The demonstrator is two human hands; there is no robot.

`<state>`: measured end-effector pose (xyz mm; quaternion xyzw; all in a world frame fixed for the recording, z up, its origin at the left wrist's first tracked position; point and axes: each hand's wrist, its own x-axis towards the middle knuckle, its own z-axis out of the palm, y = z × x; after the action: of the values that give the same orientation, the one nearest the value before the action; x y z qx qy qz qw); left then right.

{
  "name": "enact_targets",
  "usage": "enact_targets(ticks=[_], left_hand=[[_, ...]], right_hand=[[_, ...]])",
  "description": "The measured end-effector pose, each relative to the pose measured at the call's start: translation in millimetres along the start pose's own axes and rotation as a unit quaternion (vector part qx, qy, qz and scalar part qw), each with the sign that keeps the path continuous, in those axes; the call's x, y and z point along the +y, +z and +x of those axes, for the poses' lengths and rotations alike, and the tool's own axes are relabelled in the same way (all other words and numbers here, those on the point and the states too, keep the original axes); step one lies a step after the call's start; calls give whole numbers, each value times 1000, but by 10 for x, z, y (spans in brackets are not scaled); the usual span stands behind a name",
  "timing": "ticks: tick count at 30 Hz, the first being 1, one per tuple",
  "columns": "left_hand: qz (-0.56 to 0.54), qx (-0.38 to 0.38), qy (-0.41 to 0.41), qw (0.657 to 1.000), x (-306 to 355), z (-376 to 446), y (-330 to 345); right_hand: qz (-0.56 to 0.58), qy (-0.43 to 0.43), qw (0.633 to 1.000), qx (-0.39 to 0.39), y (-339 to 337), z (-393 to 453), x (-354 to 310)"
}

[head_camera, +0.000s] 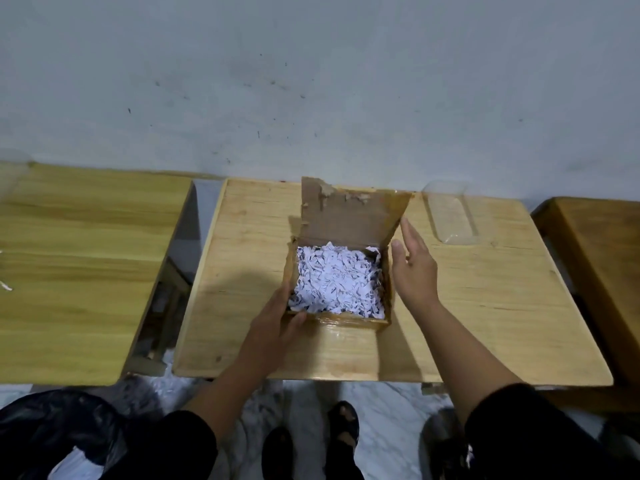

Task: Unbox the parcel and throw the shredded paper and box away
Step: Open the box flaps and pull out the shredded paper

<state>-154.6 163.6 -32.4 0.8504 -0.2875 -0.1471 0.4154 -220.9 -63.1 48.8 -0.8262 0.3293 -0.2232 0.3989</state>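
Note:
A brown cardboard box (349, 323) stands in the middle of a wooden table (485, 306), its lid flap (349, 216) raised toward the wall. White shredded paper (337, 280) fills the box to the brim. My left hand (277, 323) grips the box's near left corner, thumb on the front wall and fingers along the left wall. My right hand (414, 265) hovers beside the right wall of the box, fingers straight and pointing at the wall, holding nothing. Whatever lies under the paper is hidden.
A clear plastic tray (452, 213) lies on the table behind my right hand. Another wooden table (79, 271) stands to the left across a gap, a darker one (602, 265) to the right. A black bin bag (62, 434) sits on the floor at lower left.

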Motion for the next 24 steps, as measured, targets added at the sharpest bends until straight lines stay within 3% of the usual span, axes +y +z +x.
enact_targets(ticks=[5,7,10,13,17,24], left_hand=[[9,4,-26,1000,1,7,6],[15,24,-33,999,65,36,-13],[56,51,16,997,194,191,-74],[109,-59,89,988,258,485,-50],[221,-220,79,947,314,844,74],[275,-214,21,937,124,986,388]], right_hand=[[-177,21,960,-215,67,351,210],[-250,22,938,-239,73,377,273],[-297,-23,932,-209,24,292,273],[-260,-106,922,-267,8,154,230],[-272,-91,880,-379,108,136,285],[-314,-85,843,-429,413,253,312]])
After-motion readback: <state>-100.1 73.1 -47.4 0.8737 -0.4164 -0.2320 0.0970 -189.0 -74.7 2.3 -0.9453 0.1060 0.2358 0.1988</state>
